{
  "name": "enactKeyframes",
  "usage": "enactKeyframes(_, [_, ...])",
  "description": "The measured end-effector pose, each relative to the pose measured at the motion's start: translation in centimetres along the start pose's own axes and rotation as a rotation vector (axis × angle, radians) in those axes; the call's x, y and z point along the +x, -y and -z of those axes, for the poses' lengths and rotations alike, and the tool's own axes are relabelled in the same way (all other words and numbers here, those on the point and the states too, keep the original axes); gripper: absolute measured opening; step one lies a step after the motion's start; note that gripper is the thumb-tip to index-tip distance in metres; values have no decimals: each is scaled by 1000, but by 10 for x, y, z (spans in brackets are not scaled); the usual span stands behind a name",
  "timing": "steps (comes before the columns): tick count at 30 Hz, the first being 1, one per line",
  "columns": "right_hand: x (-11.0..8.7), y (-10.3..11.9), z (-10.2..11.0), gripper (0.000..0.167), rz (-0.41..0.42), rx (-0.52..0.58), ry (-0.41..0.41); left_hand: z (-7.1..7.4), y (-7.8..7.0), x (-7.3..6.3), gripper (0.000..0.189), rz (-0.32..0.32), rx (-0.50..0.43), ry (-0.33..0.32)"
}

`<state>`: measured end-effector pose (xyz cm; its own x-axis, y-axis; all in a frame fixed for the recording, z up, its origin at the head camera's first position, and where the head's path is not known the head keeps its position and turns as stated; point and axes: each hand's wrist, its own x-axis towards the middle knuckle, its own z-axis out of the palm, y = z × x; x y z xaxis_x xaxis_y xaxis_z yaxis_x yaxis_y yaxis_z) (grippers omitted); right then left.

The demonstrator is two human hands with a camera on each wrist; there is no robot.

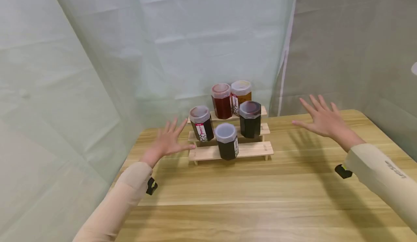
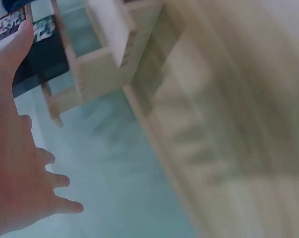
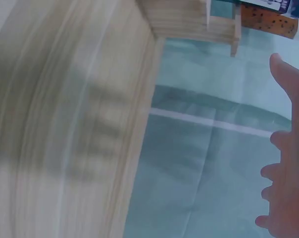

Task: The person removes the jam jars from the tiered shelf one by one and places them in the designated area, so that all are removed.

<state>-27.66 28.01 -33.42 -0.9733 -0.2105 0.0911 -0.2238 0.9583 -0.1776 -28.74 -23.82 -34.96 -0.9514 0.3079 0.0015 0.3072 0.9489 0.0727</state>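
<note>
A stepped wooden rack [image 1: 254,149] bears several lidded jars. A dark jar [image 1: 227,144] stands on its lowest step; on the middle step are a labelled dark jar [image 1: 202,126] at left and another dark jar [image 1: 250,122] at right. Up on the top step, a red jar [image 1: 222,104] stands beside an amber jar [image 1: 242,96]. My left hand [image 1: 167,140] hovers just left of the rack, fingers spread, holding nothing. Well to the right of the rack, my right hand [image 1: 325,120] is held out with spread fingers, also holding nothing.
The rack stands toward the back of a wood-grain table [image 1: 228,205]. Pale cloth sheets [image 1: 208,35] hang behind and at the left, with a greyer sheet [image 1: 345,46] at the right. A dark device [image 1: 343,171] sits under the right wrist, another [image 1: 151,186] at the left wrist.
</note>
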Motion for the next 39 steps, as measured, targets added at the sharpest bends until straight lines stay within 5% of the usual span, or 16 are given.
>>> enactKeyframes(4, [6, 8, 3, 94, 13, 21, -46, -13, -5, -5, 111, -11, -44, -8])
enactKeyframes(7, [12, 15, 5, 89, 52, 40, -162, -24, -8, -6, 117, -36, -94, -31])
enactKeyframes(12, [27, 32, 8, 74, 115, 96, -337, -41, -12, -7, 125, -39, -336, -37])
enactKeyframes(21, [67, 84, 5, 72, 94, 451, -274, -73, -15, -20, 134, 78, -769, -87])
enactKeyframes(28, [91, 112, 2, 73, 85, 663, -250, -93, -27, -19, 134, 83, -906, -154])
enactKeyframes(39, [112, 126, 3, 77, 84, 862, -179, -104, -51, -6, 131, 102, -1088, -282])
